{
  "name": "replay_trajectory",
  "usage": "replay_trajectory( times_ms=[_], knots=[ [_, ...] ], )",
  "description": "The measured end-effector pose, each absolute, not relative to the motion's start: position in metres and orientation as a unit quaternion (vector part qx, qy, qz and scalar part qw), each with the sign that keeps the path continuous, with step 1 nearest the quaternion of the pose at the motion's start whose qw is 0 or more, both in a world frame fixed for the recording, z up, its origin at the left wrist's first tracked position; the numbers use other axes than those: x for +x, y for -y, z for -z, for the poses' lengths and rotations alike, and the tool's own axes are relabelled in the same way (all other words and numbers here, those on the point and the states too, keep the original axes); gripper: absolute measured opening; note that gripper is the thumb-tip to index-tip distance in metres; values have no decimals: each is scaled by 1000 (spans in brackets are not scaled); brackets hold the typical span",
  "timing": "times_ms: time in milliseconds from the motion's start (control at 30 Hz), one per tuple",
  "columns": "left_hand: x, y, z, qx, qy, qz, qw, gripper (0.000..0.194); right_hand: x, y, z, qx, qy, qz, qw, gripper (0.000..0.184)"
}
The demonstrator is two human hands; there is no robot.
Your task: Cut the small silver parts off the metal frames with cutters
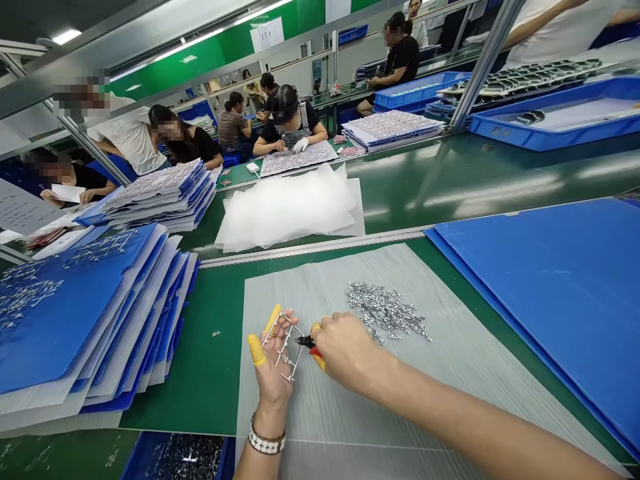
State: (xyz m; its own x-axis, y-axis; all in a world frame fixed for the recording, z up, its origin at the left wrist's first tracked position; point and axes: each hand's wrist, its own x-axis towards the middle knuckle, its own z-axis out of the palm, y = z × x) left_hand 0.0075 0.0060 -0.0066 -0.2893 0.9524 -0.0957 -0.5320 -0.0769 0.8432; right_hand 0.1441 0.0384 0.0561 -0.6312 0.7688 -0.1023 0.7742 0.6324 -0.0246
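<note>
My left hand point(273, 363) holds a small silver metal runner frame point(283, 347) upright between yellow finger cots. My right hand point(345, 350) grips a pair of red-handled side cutters point(306, 343), and their black jaws reach the edge of the frame. The handles are mostly hidden inside my fingers. Just beyond my right hand, a loose pile of small silver metal parts point(385, 310) lies on a grey corrugated plastic sheet point(320, 280). Both of my hands are above this sheet.
A tall stack of blue folders point(75, 313) stands left of the sheet on the green workbench point(200, 380), and a flat blue board point(540, 300) lies to the right. Translucent plastic sheets point(287, 207) lie beyond. Co-workers sit at benches farther back.
</note>
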Motion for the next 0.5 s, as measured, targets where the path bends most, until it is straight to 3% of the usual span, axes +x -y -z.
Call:
replay_trajectory(
  times_ms=[200, 500],
  knots=[
    [2, -12, 4, 204, -400, -711, 542, 68, 141, -31, -56, 430, -901, 63, 16, 27],
    [6, -10, 4, 205, -418, -708, 532, 69, 134, -27, -50, 424, -902, 79, 13, 30]
  ],
)
